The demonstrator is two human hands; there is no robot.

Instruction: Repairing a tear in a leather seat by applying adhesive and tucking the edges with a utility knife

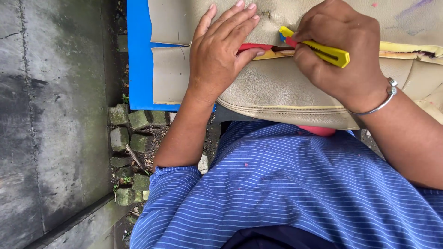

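To your left lies a grey, weathered concrete slab [50, 115], stained dark in patches and marked by a thin crack near its top edge. Beside it you see a cluster of small, moss-covered square paving stones [131, 138], set in dark soil with twigs and a few green sprouts between them. Above the stones, a bright blue flat board [138, 55] runs upward out of view. Nearest you, a blue shirt with thin white stripes [286, 193] fills the lower right of the view.
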